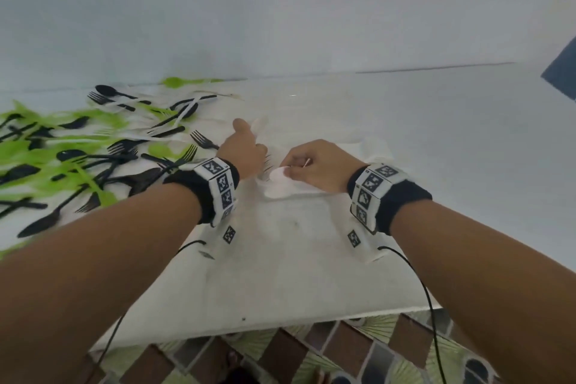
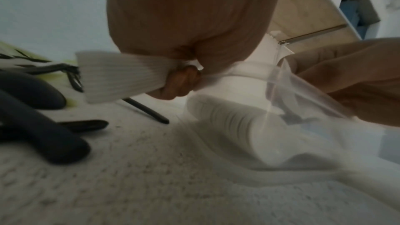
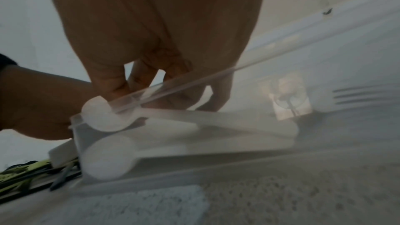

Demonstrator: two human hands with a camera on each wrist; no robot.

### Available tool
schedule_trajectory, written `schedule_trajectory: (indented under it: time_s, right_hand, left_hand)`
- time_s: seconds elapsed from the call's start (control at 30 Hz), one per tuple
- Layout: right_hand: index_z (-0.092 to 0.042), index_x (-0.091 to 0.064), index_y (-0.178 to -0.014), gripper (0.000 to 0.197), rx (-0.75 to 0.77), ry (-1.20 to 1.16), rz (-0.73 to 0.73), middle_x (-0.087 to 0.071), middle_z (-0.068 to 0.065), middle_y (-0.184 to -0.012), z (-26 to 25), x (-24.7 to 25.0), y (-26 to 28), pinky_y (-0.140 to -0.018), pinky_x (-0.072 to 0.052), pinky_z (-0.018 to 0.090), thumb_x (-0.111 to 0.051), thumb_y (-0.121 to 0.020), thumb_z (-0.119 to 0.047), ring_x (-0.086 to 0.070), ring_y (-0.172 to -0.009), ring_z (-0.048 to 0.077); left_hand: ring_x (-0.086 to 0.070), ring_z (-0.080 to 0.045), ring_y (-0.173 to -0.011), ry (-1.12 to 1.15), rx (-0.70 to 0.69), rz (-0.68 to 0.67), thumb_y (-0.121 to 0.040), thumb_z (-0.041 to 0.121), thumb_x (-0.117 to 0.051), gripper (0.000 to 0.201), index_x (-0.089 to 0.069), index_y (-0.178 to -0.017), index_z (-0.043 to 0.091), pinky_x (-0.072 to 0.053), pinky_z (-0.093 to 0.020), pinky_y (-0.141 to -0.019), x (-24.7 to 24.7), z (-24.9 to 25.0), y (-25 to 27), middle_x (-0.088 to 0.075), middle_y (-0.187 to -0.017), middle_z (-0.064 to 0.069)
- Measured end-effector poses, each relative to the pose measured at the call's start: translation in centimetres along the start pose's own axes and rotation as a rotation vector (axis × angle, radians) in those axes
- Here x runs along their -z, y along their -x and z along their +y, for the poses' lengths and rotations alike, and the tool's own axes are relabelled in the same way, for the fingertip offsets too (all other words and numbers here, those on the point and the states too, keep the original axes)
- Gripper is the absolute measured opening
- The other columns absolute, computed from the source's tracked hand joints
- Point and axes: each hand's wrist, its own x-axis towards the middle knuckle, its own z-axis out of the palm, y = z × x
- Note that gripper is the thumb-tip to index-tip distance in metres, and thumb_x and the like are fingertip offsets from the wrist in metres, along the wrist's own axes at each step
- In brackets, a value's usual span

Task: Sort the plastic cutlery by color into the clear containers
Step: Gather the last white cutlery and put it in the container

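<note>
My left hand [image 1: 246,150] grips white cutlery [image 2: 121,74] in its fist; a white spoon bowl [image 1: 260,125] sticks out past the thumb. Just to its right, my right hand [image 1: 314,165] pinches a white spoon [image 1: 279,173] at the corner of a clear container [image 3: 194,81]. The container is tilted, and the fingertips [image 3: 184,98] show through its wall. White spoons [image 3: 108,156] and a white fork [image 3: 357,98] lie inside it. In the head view the container itself barely shows. The two hands are close but apart.
A mixed pile of green, black and white cutlery [image 1: 78,150] covers the table's left side, and a black fork [image 1: 204,140] lies beside my left hand. Black pieces [image 2: 43,126] lie near my left wrist. The table's front edge [image 1: 280,321] is near; a wall stands behind.
</note>
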Motion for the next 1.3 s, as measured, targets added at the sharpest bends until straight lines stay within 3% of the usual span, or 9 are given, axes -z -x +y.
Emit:
schedule_trajectory:
  time_s: [0.1,0.2,0.3,0.53,0.63,0.73,0.83,1.13,1.3]
  right_hand:
    - [-0.030,-0.079,-0.099,0.013,0.001,0.021,-0.074,-0.072,-0.011,-0.090,-0.2,0.5,0.1,-0.082,-0.047,0.025,-0.068,-0.094,-0.037,-0.062,-0.082,0.000]
    - [-0.026,-0.079,-0.104,0.027,-0.028,0.034,-0.165,-0.074,-0.002,-0.104,-0.1,0.8,0.0,-0.096,-0.049,0.034,-0.060,-0.096,-0.044,-0.065,-0.100,0.015]
    - [-0.036,-0.079,-0.107,0.023,-0.018,0.041,-0.208,-0.075,-0.010,-0.109,0.0,1.2,0.0,-0.100,-0.048,0.032,-0.058,-0.097,-0.040,-0.064,-0.108,0.012]
    - [-0.033,-0.077,-0.090,0.007,0.027,0.169,-0.219,-0.070,-0.017,-0.092,-1.0,2.2,-0.9,-0.083,-0.048,0.024,-0.071,-0.090,-0.035,-0.063,-0.090,0.003]
    - [-0.030,-0.076,-0.086,0.008,0.043,0.296,-0.256,-0.070,-0.017,-0.088,-2.1,1.8,-1.6,-0.081,-0.049,0.024,-0.070,-0.090,-0.028,-0.064,-0.088,0.006]
    - [-0.026,-0.070,-0.086,0.004,0.051,0.355,-0.206,-0.064,-0.016,-0.085,-2.3,1.3,-1.7,-0.080,-0.049,0.027,-0.073,-0.089,-0.027,-0.062,-0.089,0.011]
    - [-0.024,-0.060,-0.086,0.020,0.028,0.339,-0.150,-0.057,-0.015,-0.085,-1.7,1.1,-1.6,-0.075,-0.042,0.027,-0.078,-0.086,-0.033,-0.057,-0.089,0.015]
    - [-0.024,-0.067,-0.080,0.022,-0.046,0.251,-0.101,-0.063,-0.014,-0.086,-1.4,0.3,-1.9,-0.066,-0.039,0.019,-0.080,-0.082,-0.042,-0.059,-0.087,0.009]
    - [-0.027,-0.065,-0.089,0.026,-0.036,0.113,-0.012,-0.068,-0.012,-0.087,-0.8,0.1,-0.5,-0.070,-0.044,0.025,-0.065,-0.092,-0.053,-0.061,-0.083,0.005]
  left_hand:
    - [-0.059,-0.041,-0.113,-0.011,0.038,0.015,-0.101,0.019,-0.048,0.048,-0.022,-0.136,0.000,-0.041,-0.039,-0.085,-0.2,0.2,0.2,-0.059,-0.123,-0.024]
    - [-0.058,-0.042,-0.116,-0.024,0.056,0.027,-0.101,0.020,-0.049,0.051,-0.022,-0.138,-0.001,-0.043,-0.040,-0.090,-0.3,0.3,0.2,-0.059,-0.127,-0.025]
    - [-0.059,-0.042,-0.115,-0.027,0.066,0.051,-0.101,0.020,-0.049,0.052,-0.022,-0.140,-0.001,-0.046,-0.044,-0.095,-0.4,0.4,0.3,-0.060,-0.125,-0.024]
    - [-0.061,-0.041,-0.107,-0.037,0.069,0.063,-0.100,0.020,-0.047,0.050,-0.021,-0.139,-0.001,-0.047,-0.043,-0.087,-0.7,0.5,0.3,-0.058,-0.106,-0.018]
    - [-0.062,-0.042,-0.104,-0.012,0.063,0.069,-0.099,0.018,-0.048,0.045,-0.025,-0.133,-0.001,-0.049,-0.045,-0.087,-0.8,0.4,0.3,-0.062,-0.109,-0.022]
    - [-0.061,-0.038,-0.103,0.000,0.063,0.065,-0.100,0.017,-0.048,0.046,-0.025,-0.136,0.000,-0.046,-0.042,-0.085,-0.7,0.6,0.5,-0.059,-0.105,-0.018]
    - [-0.060,-0.036,-0.104,0.001,0.057,0.062,-0.101,0.018,-0.048,0.047,-0.024,-0.137,0.000,-0.042,-0.039,-0.083,-0.6,0.6,0.6,-0.055,-0.102,-0.014]
    - [-0.061,-0.039,-0.103,-0.009,0.066,0.063,-0.101,0.018,-0.046,0.043,-0.026,-0.134,0.000,-0.044,-0.041,-0.084,-0.6,0.5,0.5,-0.056,-0.102,-0.016]
    - [-0.062,-0.039,-0.095,-0.016,-0.007,0.094,-0.102,0.026,-0.048,0.037,-0.029,-0.125,0.004,-0.045,-0.042,-0.078,-0.5,-0.1,0.8,-0.060,-0.102,-0.017]
